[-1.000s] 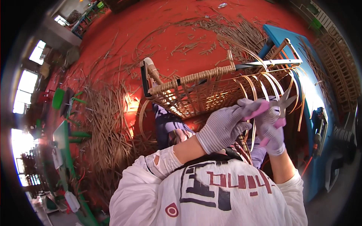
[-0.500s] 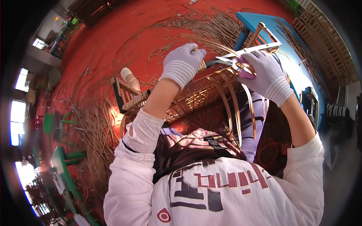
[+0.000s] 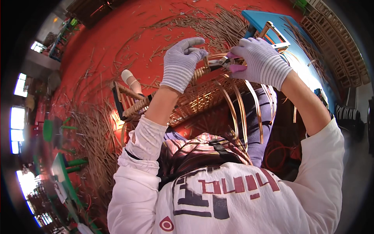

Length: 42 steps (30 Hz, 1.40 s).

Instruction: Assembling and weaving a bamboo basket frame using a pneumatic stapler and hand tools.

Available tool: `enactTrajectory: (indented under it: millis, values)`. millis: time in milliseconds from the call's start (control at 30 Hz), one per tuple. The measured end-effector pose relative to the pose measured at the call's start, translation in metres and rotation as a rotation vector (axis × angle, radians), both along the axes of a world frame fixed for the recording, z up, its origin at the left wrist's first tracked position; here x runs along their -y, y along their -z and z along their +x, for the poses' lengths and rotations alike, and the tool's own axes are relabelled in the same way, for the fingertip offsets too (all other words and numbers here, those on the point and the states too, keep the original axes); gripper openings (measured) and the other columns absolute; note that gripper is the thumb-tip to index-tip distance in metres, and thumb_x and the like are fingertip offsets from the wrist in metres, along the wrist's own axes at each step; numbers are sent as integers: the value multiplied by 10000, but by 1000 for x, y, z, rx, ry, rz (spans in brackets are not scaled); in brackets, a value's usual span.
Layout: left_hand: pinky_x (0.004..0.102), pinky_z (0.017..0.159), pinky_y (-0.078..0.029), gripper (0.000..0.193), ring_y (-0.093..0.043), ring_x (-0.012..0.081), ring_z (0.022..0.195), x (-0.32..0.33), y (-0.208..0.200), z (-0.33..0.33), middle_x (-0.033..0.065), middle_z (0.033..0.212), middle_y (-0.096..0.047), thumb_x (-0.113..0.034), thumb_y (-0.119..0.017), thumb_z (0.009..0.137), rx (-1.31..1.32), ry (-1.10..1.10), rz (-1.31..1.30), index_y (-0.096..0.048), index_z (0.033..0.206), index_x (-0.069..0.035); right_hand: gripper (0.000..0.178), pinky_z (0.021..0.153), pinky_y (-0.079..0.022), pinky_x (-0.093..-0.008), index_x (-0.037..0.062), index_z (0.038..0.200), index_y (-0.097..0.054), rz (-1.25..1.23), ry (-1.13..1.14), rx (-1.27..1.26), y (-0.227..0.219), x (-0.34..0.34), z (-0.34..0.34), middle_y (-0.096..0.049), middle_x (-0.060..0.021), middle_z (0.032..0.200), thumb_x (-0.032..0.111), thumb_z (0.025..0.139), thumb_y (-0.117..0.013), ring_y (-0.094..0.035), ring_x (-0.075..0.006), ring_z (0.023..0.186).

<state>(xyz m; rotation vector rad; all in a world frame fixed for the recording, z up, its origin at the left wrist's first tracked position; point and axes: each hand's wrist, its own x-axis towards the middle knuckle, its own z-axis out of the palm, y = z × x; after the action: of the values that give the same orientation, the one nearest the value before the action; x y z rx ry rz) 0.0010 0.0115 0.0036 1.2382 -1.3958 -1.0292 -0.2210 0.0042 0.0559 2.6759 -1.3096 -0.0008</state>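
In a striped white glove, my left hand (image 3: pixel 180 64) is closed at the top rim of a woven wicker basket (image 3: pixel 191 102), its fingertips pinching a tan wicker strand (image 3: pixel 206 61). My right hand (image 3: pixel 261 60), gloved the same way, grips pink-handled pruning shears (image 3: pixel 236 68). Their metal jaws point left, against the rim just right of my left hand. Whether the jaws are cutting the strand cannot be made out. Long loose strands (image 3: pixel 240 113) hang from the rim over my legs. The basket's frame has a wrapped bar (image 3: pixel 137 108) at its left end.
Cut wicker pieces litter the red floor (image 3: pixel 113 46), with a thick heap (image 3: pixel 95 144) to the left. A blue table (image 3: pixel 272 21) with strands on it stands at the right. Slatted woven panels (image 3: pixel 335 46) lie beyond it. A green stool (image 3: pixel 60 171) is at the lower left.
The shears in my right hand have moved left toward my left hand, and their spread blades have come closer together. My left hand has shifted slightly left and up, its index finger now extended.
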Motion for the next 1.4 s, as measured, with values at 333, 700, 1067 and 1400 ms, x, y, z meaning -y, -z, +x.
enactTrajectory:
  millis: [333,700,1067,1400]
  values:
    - [274,885,-508,321,-685,142,919,-1,-2,1,102,935,-730,-38,-628,865,-5,29,-30,-645,1185,-11,520,936,-441,-416,109,1114,-659,10,-104,36,7,5,-4,-613,-100,967,435,724,-773,-594,-300,1006]
    - [201,626,-545,249,-675,93,760,4,2,0,68,799,-696,45,-626,873,-156,26,-12,-672,1113,1,503,891,-462,-424,96,1099,-661,-8,-229,121,23,19,-13,-605,-101,950,426,734,-764,-598,-307,965]
    - [261,766,-551,346,-676,153,855,7,0,1,116,962,-692,-27,-631,902,-270,-257,-41,-593,1242,26,271,784,-499,-386,151,968,-677,-260,-254,416,18,10,-33,-665,-36,847,337,782,-743,-653,-251,845]
    - [399,790,-502,342,-639,271,940,-38,16,14,97,1078,-667,-239,-698,855,677,-235,-559,-644,1168,-111,613,922,-465,-458,103,1257,-587,-329,1012,151,109,-66,-378,-627,-174,1183,577,868,-581,-592,-343,1087]
